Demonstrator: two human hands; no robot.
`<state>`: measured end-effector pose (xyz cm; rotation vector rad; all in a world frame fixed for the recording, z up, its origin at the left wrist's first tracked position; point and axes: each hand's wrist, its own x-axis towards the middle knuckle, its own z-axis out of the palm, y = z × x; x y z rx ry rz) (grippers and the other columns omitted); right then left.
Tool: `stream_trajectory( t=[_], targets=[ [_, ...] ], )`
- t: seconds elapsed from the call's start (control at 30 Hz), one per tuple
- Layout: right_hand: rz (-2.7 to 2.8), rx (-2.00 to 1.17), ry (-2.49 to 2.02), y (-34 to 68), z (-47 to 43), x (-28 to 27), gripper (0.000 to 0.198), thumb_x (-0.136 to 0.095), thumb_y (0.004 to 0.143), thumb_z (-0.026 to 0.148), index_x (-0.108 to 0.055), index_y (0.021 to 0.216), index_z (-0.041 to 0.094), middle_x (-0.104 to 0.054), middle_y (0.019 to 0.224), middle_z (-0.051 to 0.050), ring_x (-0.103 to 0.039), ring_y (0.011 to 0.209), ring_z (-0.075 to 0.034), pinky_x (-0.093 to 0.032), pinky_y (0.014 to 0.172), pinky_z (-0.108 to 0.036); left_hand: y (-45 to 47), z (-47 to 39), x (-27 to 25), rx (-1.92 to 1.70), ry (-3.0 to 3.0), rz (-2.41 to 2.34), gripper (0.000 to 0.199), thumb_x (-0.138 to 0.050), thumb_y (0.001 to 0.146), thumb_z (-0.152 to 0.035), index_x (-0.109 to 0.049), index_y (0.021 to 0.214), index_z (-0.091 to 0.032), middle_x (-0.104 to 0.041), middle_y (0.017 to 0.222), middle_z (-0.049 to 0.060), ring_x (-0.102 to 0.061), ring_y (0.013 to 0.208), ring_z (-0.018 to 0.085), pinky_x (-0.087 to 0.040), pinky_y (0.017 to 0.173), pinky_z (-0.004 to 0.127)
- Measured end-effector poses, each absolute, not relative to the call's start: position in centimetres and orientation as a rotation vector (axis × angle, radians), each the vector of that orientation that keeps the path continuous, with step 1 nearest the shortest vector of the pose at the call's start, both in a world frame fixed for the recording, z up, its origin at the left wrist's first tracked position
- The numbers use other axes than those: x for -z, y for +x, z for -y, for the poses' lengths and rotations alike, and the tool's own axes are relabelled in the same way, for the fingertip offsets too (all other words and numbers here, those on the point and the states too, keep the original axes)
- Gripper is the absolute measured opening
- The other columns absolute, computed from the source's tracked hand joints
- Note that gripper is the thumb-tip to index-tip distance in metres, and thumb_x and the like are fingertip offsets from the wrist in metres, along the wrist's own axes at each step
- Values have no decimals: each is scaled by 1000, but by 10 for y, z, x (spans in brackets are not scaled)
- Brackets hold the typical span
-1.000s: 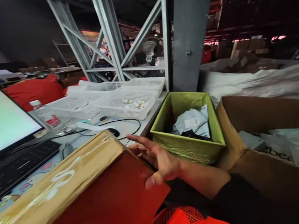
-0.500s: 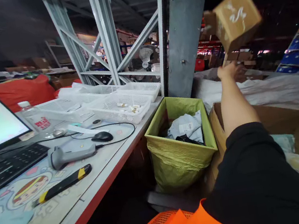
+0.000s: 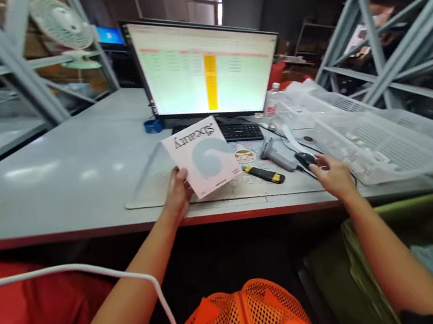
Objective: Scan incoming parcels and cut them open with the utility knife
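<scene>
Our right hand (image 3: 335, 175) is down at the mouse (image 3: 305, 159) now, whereas 0.5 s ago it's stretched way out past the green bag (image 3: 331, 275) with a brown carton up in the air beyond it. View's swung round too, so the monitor (image 3: 184, 68) is in front of us, pale green with an orange column. Left hand (image 3: 178, 196) is in shot now, closed on the lower left edge of a flat white pack (image 3: 207, 158). We've got that pack tipped up over the mat (image 3: 150, 187), hiding part of the keyboard (image 3: 242, 131), pale blue swirl facing us, "beauty" lettering upside down. As for the right hand, its fingers curl loosely at the mouse, but honestly we can't tell how far closed it is or if it's gripping. Just right of the pack lies our cutter (image 3: 264, 174), with the grey scanner (image 3: 278, 157) near it. White baskets (image 3: 384, 150) fill the right side of the desk (image 3: 62, 182), and a bottle (image 3: 271, 100) stands by the monitor's lower right corner.
</scene>
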<state>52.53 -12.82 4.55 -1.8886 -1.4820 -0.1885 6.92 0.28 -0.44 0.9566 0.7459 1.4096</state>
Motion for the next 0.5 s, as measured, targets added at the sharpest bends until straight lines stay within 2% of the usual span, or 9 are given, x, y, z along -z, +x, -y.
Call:
stream_trajectory(
  t=[0.1,0.2,0.27,0.37,0.43,0.5],
  targets=[
    [1645,124,-2044,475,60,-36,60,-61,93,44,-66,139,5,-70,137,-25,-68,128,-36,-50,114,-47,74,-3,0,-1353,943,-708,76,-81,81,-70,-47,137,-31,-68,125,6,-71,110,28,-65,81,36],
    [1726,86,-2303,444,19,-38,66,-63,92,42,-59,146,4,-69,136,-27,-65,130,-40,-49,113,-50,73,-4,-6,-1349,1098,-710,80,-77,85,-69,-36,146,-36,-62,135,7,-68,116,29,-64,84,40],
    [1702,54,-2439,434,2,-38,70,-66,91,39,-54,150,4,-69,134,-28,-66,127,-41,-51,109,-51,64,-5,-8,-1418,1336,-745,84,-79,85,-65,-34,149,-36,-60,138,9,-67,117,29,-63,87,41],
    [1624,-20,-2541,430,-17,-35,66,-65,90,33,-55,147,2,-69,132,-29,-68,122,-40,-54,104,-49,50,-5,-10,-1550,1928,-879,80,-85,84,-55,-45,149,-31,-58,143,13,-60,127,32,-57,102,48],
    [1593,-30,-2566,432,-24,-36,60,-64,91,31,-59,142,1,-68,131,-31,-69,120,-40,-55,101,-49,45,-4,-11,-1590,2399,-907,67,-86,87,-45,-54,144,-29,-59,145,13,-53,136,34,-49,113,54],
    [1608,-25,-2558,437,-26,-45,53,-64,91,33,-65,134,2,-71,124,-29,-71,115,-39,-55,98,-47,42,-2,-12,-1611,2766,-850,55,-84,92,-36,-59,141,-30,-62,142,12,-51,138,34,-45,117,54]
  ],
)
